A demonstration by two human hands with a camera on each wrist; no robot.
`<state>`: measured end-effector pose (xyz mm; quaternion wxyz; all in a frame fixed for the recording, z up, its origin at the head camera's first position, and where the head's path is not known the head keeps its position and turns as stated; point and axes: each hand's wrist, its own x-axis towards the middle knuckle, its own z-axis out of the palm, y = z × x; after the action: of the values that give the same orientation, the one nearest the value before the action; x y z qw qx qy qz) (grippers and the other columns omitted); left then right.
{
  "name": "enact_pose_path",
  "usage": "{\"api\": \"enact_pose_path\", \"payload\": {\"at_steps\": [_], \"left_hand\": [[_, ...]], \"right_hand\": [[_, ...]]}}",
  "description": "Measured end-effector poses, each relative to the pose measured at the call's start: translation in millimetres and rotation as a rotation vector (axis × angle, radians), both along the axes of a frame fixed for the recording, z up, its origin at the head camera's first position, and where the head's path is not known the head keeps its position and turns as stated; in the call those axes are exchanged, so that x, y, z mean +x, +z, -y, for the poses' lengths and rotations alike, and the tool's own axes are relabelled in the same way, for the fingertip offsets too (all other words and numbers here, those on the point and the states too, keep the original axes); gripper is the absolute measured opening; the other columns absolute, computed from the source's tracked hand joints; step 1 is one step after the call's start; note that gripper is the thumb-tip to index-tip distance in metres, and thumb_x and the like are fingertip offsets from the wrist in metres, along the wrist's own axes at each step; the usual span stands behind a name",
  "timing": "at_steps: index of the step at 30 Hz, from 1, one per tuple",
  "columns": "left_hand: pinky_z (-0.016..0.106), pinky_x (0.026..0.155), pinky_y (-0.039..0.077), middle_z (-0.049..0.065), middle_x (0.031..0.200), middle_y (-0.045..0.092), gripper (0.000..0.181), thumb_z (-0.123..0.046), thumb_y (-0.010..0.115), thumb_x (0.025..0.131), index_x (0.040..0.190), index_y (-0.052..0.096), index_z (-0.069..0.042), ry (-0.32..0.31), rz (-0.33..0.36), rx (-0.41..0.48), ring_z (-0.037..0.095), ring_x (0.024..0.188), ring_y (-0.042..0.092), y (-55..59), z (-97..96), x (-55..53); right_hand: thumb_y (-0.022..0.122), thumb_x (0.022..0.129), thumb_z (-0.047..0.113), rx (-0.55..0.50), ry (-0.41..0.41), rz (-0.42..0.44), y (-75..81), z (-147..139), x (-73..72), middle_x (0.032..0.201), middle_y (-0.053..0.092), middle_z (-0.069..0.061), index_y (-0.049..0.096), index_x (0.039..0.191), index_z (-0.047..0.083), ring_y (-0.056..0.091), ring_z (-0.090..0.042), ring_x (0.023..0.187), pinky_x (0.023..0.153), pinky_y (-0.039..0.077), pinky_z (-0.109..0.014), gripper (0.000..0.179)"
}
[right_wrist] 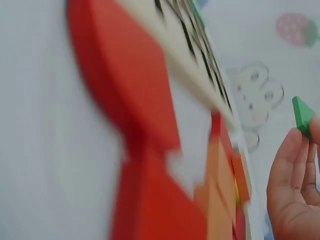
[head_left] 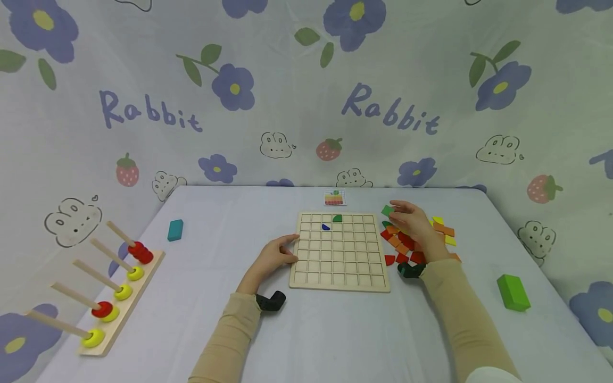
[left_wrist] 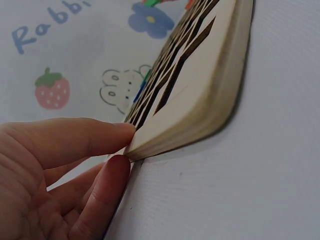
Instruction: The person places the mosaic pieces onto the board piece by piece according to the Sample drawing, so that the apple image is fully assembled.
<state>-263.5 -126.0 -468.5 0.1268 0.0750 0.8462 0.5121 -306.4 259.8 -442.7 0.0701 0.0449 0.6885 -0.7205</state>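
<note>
My left hand [head_left: 275, 254] rests against the left edge of a wooden grid board [head_left: 339, 285]. In the left wrist view, its thumb and a finger [left_wrist: 95, 137] touch the rim near a corner. Above the pile beside the board's right edge, my right hand [head_left: 413, 223] pinches a small flat green piece [head_left: 387, 210]. That green piece [right_wrist: 302, 115] shows at the fingertips in the right wrist view too. On the board's upper part lie a green quarter-round piece [head_left: 337, 218] and a blue piece [head_left: 325, 227].
Red, orange and yellow pieces [head_left: 402, 248] lie piled under the right hand. A picture card [head_left: 334, 198] lies behind the board. At left stand a peg stand with rings [head_left: 125, 300] and a teal block [head_left: 175, 230]. A green block [head_left: 513, 292] sits far right.
</note>
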Motion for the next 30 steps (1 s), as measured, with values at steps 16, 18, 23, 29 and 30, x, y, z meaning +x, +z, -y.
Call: {"api": "enact_pose_path", "payload": {"at_steps": [16,18,23,29,30], "left_hand": [[0.026,0.059,0.042,0.007,0.077,0.059,0.062,-0.007,0.073,0.074,0.132,0.052,-0.015,0.004,-0.002,-0.018,0.015,0.066,0.051,1.5,-1.1,-0.1],[0.027,0.059,0.042,0.007,0.077,0.059,0.062,-0.007,0.074,0.074,0.132,0.052,-0.015,0.002,-0.006,-0.021,0.015,0.066,0.051,1.8,-1.2,0.1],[0.027,0.059,0.041,0.006,0.076,0.059,0.062,-0.008,0.074,0.074,0.132,0.053,-0.016,-0.005,-0.010,-0.021,0.015,0.066,0.051,0.1,-0.9,-0.6],[0.027,0.059,0.042,0.005,0.075,0.059,0.063,-0.008,0.075,0.073,0.132,0.053,-0.016,0.000,-0.013,-0.024,0.015,0.065,0.051,-1.8,0.1,-1.5],[0.027,0.059,0.042,0.006,0.075,0.059,0.063,-0.008,0.075,0.073,0.132,0.053,-0.016,0.000,-0.011,-0.022,0.015,0.065,0.051,-1.9,0.2,-1.4]], "right_hand": [[0.052,0.091,-0.004,-0.155,0.122,0.085,-0.2,69,-12.2,0.098,0.059,-0.001,0.042,0.130,-0.012,0.063,-0.007,0.081,0.083,0.049,-0.026,0.042],[0.054,0.090,-0.001,-0.055,0.115,0.095,-0.7,75,-15.8,0.100,0.060,-0.002,0.045,0.129,-0.011,0.064,-0.006,0.079,0.085,0.048,-0.028,0.041],[0.059,0.089,0.007,0.165,0.065,0.125,-1.4,85,-24.5,0.119,0.057,-0.015,0.053,0.125,-0.005,0.063,-0.005,0.076,0.085,0.048,-0.029,0.038],[0.057,0.090,0.004,0.235,0.036,0.105,-2.9,88,-31.7,0.128,0.051,-0.021,0.055,0.122,-0.007,0.062,-0.005,0.077,0.081,0.049,-0.025,0.034],[0.057,0.090,0.004,0.243,0.044,0.092,-3.2,89,-32.2,0.128,0.050,-0.022,0.054,0.122,-0.008,0.062,-0.007,0.080,0.082,0.049,-0.026,0.034]]}}
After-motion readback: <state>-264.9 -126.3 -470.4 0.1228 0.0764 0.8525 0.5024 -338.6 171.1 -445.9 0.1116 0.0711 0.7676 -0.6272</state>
